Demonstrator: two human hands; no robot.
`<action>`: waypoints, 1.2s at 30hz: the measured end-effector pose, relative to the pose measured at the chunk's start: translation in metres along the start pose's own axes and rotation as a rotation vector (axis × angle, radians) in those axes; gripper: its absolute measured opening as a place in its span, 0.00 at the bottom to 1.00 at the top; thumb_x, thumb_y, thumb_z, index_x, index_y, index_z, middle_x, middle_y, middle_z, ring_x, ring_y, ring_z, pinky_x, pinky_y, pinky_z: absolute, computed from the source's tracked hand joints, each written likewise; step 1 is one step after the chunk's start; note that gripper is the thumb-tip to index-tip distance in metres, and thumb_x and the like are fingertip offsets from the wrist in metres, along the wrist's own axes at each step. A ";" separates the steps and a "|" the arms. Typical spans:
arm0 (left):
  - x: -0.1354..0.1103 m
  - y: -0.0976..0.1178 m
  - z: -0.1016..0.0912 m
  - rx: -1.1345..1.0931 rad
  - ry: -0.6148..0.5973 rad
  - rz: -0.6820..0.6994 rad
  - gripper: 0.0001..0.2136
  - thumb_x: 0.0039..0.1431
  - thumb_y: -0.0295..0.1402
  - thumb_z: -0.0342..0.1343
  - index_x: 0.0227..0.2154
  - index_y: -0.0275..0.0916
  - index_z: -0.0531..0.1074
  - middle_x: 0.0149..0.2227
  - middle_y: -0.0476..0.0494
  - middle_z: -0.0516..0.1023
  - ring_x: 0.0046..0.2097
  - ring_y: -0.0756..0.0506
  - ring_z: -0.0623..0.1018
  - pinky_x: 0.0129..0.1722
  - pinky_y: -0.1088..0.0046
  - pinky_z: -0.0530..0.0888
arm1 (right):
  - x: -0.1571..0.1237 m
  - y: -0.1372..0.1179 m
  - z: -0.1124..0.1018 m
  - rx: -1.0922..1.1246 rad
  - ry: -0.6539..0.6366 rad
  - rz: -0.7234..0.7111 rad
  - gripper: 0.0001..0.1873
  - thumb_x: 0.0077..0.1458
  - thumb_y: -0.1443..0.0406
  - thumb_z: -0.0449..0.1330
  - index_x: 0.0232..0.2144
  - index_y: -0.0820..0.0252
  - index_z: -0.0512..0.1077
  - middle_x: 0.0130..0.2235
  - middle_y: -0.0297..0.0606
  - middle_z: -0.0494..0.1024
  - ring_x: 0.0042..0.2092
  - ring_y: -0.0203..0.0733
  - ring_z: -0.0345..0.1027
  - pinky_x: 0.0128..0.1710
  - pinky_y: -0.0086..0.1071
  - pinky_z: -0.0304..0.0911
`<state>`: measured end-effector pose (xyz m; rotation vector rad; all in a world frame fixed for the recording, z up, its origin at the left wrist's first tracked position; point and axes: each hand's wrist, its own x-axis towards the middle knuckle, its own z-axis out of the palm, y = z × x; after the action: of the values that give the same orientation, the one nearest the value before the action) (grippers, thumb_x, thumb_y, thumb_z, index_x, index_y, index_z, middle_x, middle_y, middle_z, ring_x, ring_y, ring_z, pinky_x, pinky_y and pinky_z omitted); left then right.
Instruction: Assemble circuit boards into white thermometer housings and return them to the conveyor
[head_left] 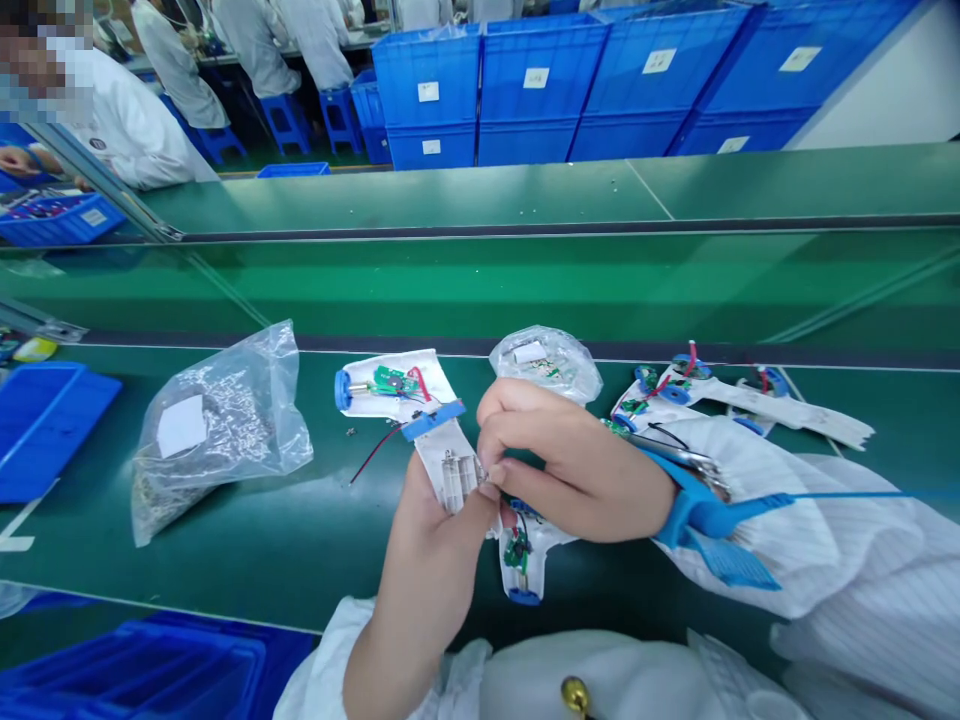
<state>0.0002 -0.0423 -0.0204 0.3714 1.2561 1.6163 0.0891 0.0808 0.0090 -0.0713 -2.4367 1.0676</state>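
My left hand (pixel 424 565) and right hand (pixel 574 465) are both closed on one white plastic housing (pixel 454 480), which I hold up off the counter in front of me. My right fingers (pixel 517 450) curl over its edge and pinch it against my left thumb (pixel 487 490). A blue strip (pixel 433 420) crosses its upper end, and a battery compartment (pixel 459 478) shows in it.

I count four more housings on the counter, though the pile on the right overlaps, so that count is uncertain. One with a green circuit board (pixel 390 380) lies just beside my hands, and I cannot tell whether it is joined to the one I hold. Another (pixel 521 560) lies under my hands, and two (pixel 675 390) lie to the right. Two clear plastic bags sit nearby: one of small screws (pixel 217 430) and one of small parts (pixel 545 365). A blue tray (pixel 45 430) is at the left. One blue wrist strap (pixel 709 515) circles my right wrist.

The counter (pixel 225 570) is a green belt. Beyond it stand stacked blue crates (pixel 540 90), and at the far left several co-workers in white coats (pixel 127 130) sit working.
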 end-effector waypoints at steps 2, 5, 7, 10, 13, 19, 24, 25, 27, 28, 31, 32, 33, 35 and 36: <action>-0.002 -0.001 0.003 0.049 -0.027 0.025 0.13 0.55 0.27 0.57 0.43 0.42 0.66 0.30 0.52 0.73 0.28 0.52 0.72 0.29 0.75 0.70 | 0.000 0.001 0.000 -0.026 -0.011 0.014 0.08 0.51 0.75 0.51 0.24 0.63 0.66 0.29 0.36 0.65 0.32 0.35 0.59 0.33 0.29 0.57; -0.005 0.002 0.008 0.127 -0.018 0.049 0.15 0.54 0.25 0.55 0.44 0.42 0.65 0.30 0.52 0.72 0.29 0.51 0.71 0.30 0.74 0.71 | -0.002 0.003 0.000 -0.034 -0.015 0.045 0.08 0.50 0.76 0.52 0.24 0.64 0.67 0.28 0.35 0.64 0.32 0.34 0.59 0.32 0.28 0.56; -0.007 0.006 0.010 0.222 0.001 0.046 0.16 0.54 0.24 0.54 0.45 0.42 0.64 0.30 0.52 0.72 0.29 0.50 0.72 0.31 0.73 0.71 | -0.002 0.005 -0.001 -0.023 -0.007 0.055 0.08 0.51 0.76 0.52 0.24 0.64 0.67 0.28 0.35 0.64 0.32 0.34 0.59 0.32 0.28 0.57; -0.009 0.011 0.011 0.361 -0.019 0.009 0.17 0.56 0.25 0.51 0.48 0.44 0.61 0.31 0.52 0.71 0.30 0.49 0.73 0.31 0.72 0.70 | -0.002 0.006 -0.004 -0.008 -0.014 0.060 0.07 0.51 0.75 0.53 0.24 0.64 0.67 0.28 0.35 0.64 0.33 0.34 0.59 0.32 0.27 0.57; -0.011 0.014 0.010 0.451 -0.025 -0.005 0.16 0.57 0.25 0.50 0.48 0.45 0.60 0.30 0.54 0.71 0.31 0.49 0.73 0.33 0.71 0.70 | -0.002 0.005 -0.008 -0.008 -0.057 0.077 0.07 0.51 0.76 0.53 0.24 0.64 0.68 0.29 0.35 0.64 0.32 0.33 0.60 0.31 0.27 0.56; -0.008 0.010 0.008 0.508 -0.026 0.048 0.19 0.54 0.24 0.51 0.49 0.45 0.60 0.33 0.51 0.72 0.31 0.46 0.73 0.34 0.66 0.71 | -0.001 0.005 -0.010 -0.094 -0.072 0.044 0.06 0.50 0.75 0.54 0.25 0.66 0.69 0.27 0.34 0.64 0.31 0.33 0.58 0.30 0.26 0.55; -0.006 0.009 0.008 0.560 -0.018 0.094 0.20 0.54 0.23 0.50 0.49 0.44 0.59 0.37 0.49 0.71 0.32 0.47 0.74 0.35 0.66 0.71 | 0.002 0.005 -0.009 -0.124 -0.086 0.045 0.06 0.50 0.75 0.55 0.25 0.66 0.70 0.26 0.34 0.64 0.30 0.32 0.58 0.29 0.26 0.53; -0.006 0.010 0.008 0.569 -0.019 0.103 0.20 0.54 0.23 0.49 0.49 0.44 0.58 0.37 0.49 0.71 0.33 0.47 0.74 0.35 0.67 0.71 | 0.002 0.005 -0.009 -0.135 -0.089 0.053 0.06 0.50 0.75 0.55 0.25 0.66 0.70 0.26 0.33 0.64 0.30 0.32 0.58 0.29 0.26 0.53; -0.007 0.010 0.008 0.597 -0.025 0.122 0.19 0.55 0.23 0.49 0.49 0.43 0.59 0.38 0.48 0.71 0.33 0.47 0.74 0.36 0.67 0.71 | 0.004 0.004 -0.010 -0.161 -0.083 0.067 0.06 0.50 0.75 0.55 0.25 0.66 0.71 0.26 0.33 0.64 0.29 0.33 0.58 0.29 0.26 0.53; -0.007 0.010 0.008 0.612 -0.025 0.131 0.19 0.55 0.23 0.49 0.49 0.43 0.59 0.39 0.47 0.71 0.34 0.47 0.74 0.37 0.67 0.71 | 0.004 0.003 -0.010 -0.172 -0.075 0.073 0.06 0.50 0.75 0.56 0.25 0.66 0.71 0.25 0.34 0.64 0.29 0.33 0.58 0.29 0.27 0.53; -0.009 0.011 0.008 0.644 -0.013 0.141 0.19 0.56 0.24 0.49 0.51 0.42 0.58 0.41 0.45 0.71 0.38 0.44 0.74 0.38 0.66 0.71 | 0.004 0.003 -0.010 -0.172 -0.064 0.088 0.06 0.51 0.74 0.56 0.26 0.66 0.72 0.27 0.35 0.66 0.30 0.34 0.60 0.29 0.27 0.54; -0.009 0.011 0.008 0.650 -0.014 0.138 0.20 0.56 0.24 0.49 0.51 0.43 0.57 0.42 0.44 0.72 0.39 0.43 0.74 0.38 0.66 0.70 | 0.004 0.004 -0.010 -0.167 -0.068 0.097 0.06 0.51 0.73 0.56 0.27 0.66 0.72 0.27 0.36 0.67 0.31 0.35 0.61 0.30 0.28 0.55; -0.009 0.012 0.008 0.654 -0.017 0.137 0.20 0.57 0.24 0.49 0.52 0.43 0.57 0.43 0.43 0.72 0.40 0.43 0.74 0.39 0.66 0.70 | 0.004 0.004 -0.010 -0.165 -0.070 0.107 0.06 0.51 0.72 0.56 0.27 0.65 0.73 0.28 0.37 0.68 0.31 0.35 0.61 0.30 0.28 0.55; -0.010 0.013 0.008 0.656 -0.018 0.143 0.20 0.57 0.24 0.49 0.52 0.43 0.58 0.45 0.42 0.71 0.42 0.42 0.74 0.39 0.66 0.70 | 0.004 0.004 -0.010 -0.163 -0.067 0.120 0.05 0.51 0.72 0.56 0.26 0.65 0.72 0.28 0.37 0.69 0.31 0.35 0.62 0.30 0.29 0.55; -0.010 0.013 0.008 0.644 -0.014 0.138 0.20 0.56 0.23 0.49 0.51 0.43 0.58 0.46 0.41 0.71 0.42 0.42 0.75 0.39 0.66 0.70 | 0.004 0.004 -0.010 -0.160 -0.059 0.124 0.05 0.51 0.72 0.56 0.26 0.64 0.72 0.28 0.37 0.69 0.31 0.35 0.62 0.30 0.28 0.56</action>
<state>0.0042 -0.0458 -0.0027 0.8793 1.7564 1.2789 0.0897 0.0913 0.0130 -0.2496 -2.5965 0.9363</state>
